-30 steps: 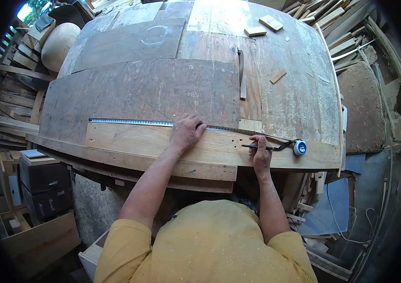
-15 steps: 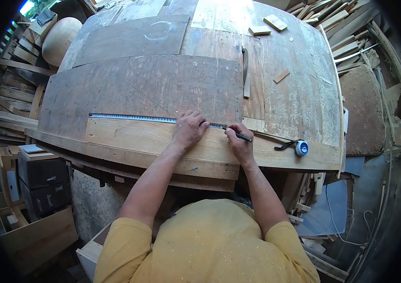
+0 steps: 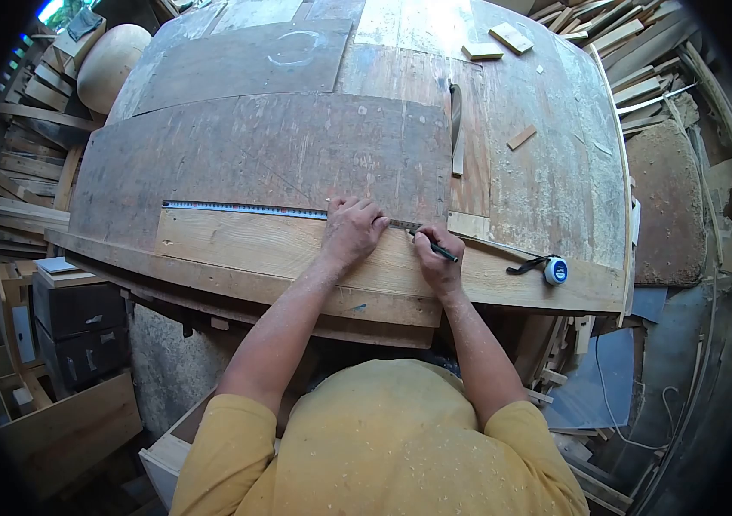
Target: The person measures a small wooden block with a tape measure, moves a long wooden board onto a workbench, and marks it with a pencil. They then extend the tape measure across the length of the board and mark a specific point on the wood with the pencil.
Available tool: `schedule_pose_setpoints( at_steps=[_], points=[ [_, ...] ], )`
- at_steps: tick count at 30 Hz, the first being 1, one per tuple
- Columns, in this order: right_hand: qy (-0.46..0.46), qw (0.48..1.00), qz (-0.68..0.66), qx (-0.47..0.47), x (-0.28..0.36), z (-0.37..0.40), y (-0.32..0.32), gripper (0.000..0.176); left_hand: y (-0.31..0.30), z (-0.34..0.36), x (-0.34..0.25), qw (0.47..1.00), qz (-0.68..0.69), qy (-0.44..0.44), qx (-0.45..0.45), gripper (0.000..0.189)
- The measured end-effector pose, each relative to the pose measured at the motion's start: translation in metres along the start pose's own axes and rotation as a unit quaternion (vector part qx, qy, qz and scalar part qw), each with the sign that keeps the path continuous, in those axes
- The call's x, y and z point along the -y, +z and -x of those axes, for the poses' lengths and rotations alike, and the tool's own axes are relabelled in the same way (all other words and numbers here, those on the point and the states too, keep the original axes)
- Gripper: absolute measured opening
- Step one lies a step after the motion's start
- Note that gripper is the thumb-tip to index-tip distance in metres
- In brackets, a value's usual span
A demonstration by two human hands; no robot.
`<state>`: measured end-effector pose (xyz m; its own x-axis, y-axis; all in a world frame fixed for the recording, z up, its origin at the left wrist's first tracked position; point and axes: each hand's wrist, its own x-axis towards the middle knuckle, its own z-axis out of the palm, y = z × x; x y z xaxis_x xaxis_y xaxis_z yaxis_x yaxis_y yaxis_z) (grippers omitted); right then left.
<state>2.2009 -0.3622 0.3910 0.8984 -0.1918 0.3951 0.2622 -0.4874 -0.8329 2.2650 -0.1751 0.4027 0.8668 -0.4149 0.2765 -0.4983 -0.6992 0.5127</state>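
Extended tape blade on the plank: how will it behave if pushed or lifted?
Probably floppy when lifted: the tape blade is thin and long, pinned by the left hand. Likely slides easily on the plank. Its round case may roll.

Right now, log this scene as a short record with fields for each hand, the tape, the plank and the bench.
Left hand: palm down, pressing the tape blade onto the plank
Right hand: closed grip on a pencil, tip at the blade, just right of the left fingers
Tape case: lying on the plank's right end, apart from both hands
Plank: pale wood, along the near edge of the workbench
Far end of bench: two small wood blocks
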Motion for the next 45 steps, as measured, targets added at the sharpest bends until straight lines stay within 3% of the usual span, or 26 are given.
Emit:
schedule_pose_setpoints(
  at_steps=[45],
  points=[
    [0.031,0.999,-0.011,0.007,0.0028,0.0017,0.0008,0.005,0.0059,-0.0009,0.0021,1.000,-0.021,0.006,-0.007,0.012]
  ],
)
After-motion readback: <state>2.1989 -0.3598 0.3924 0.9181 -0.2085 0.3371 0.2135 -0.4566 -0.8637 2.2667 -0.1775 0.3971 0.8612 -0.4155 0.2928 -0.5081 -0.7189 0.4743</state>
